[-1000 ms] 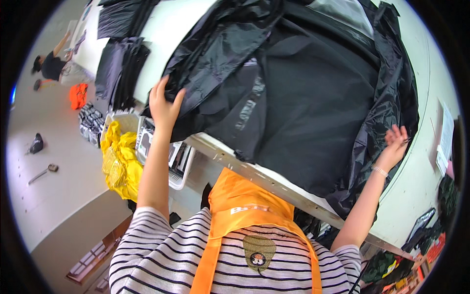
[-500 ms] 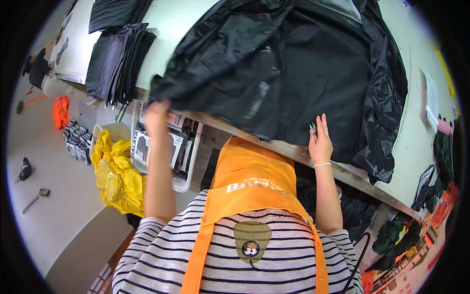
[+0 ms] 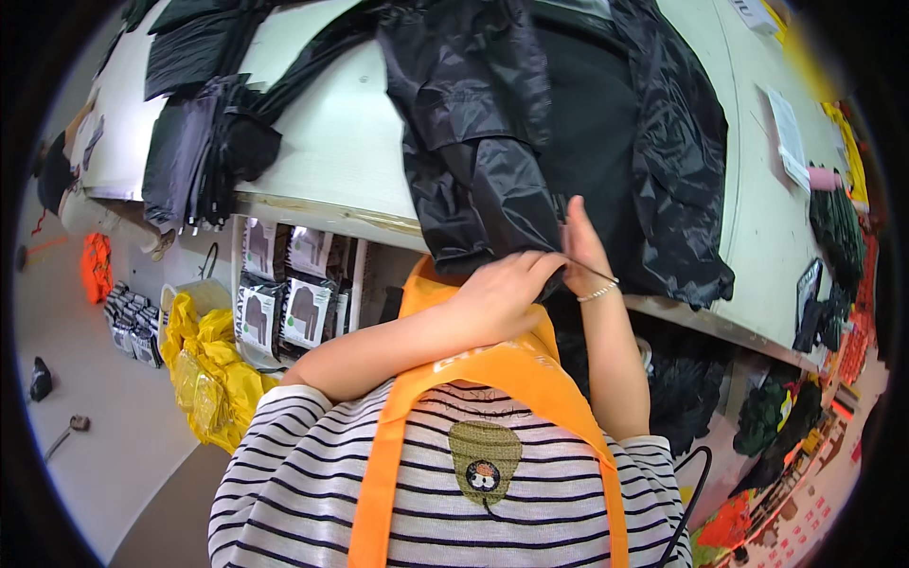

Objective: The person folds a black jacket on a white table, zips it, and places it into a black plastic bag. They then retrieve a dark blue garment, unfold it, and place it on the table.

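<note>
A shiny black jacket [image 3: 473, 123] is spread over the table, its near hem at the edge in front of me. My left hand [image 3: 511, 292] crosses my front and closes on the hem, pinching it beside my right hand. A thin dark cord or strip of hem [image 3: 595, 272] runs from the pinch across my right wrist. My right hand [image 3: 585, 248] is up against the hem, a beaded bracelet at its wrist. Between its fingers is a small pointed metal tool, which looks like thread snips [image 3: 561, 210]; most of it is hidden.
Stacked black folded garments [image 3: 194, 142] lie at the table's left. Below stands a white crate [image 3: 358, 275] of packaged garments, beside a yellow plastic heap [image 3: 204, 369]. A paper sheet [image 3: 786, 137] and a pink roll [image 3: 824, 178] are at the right.
My left hand has swung from the jacket's left corner to the hem by my right hand. The jacket's left front has folded inward, baring table, and one sleeve now stretches left.
</note>
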{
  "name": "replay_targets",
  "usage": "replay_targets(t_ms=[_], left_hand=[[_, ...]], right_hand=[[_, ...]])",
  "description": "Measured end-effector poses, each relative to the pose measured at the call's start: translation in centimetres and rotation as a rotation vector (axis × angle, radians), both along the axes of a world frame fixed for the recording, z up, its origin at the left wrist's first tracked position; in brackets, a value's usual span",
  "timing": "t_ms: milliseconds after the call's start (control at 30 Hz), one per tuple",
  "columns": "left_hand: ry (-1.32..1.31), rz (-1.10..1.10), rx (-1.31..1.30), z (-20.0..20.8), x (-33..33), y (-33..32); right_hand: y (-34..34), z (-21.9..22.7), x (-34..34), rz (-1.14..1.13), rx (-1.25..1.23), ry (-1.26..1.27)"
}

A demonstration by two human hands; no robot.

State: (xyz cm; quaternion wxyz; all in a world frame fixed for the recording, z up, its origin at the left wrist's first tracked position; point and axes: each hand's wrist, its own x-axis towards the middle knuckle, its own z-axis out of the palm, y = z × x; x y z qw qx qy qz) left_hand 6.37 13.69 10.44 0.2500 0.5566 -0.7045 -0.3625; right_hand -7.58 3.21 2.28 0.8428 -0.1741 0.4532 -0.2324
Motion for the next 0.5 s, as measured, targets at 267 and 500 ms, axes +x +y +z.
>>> replay_targets(t_ms=[267, 500], left_hand=[[0.769, 0.404, 0.973, -5.8, 5.8, 2.6], [1.715, 0.893, 1.002, -15.3, -0.1, 1.9]], right_hand=[[-1.9, -4.3, -3.6, -0.144, -0.428, 0.172], [-4.7, -2.3, -4.1, -0.015, -0.769, 0.446]])
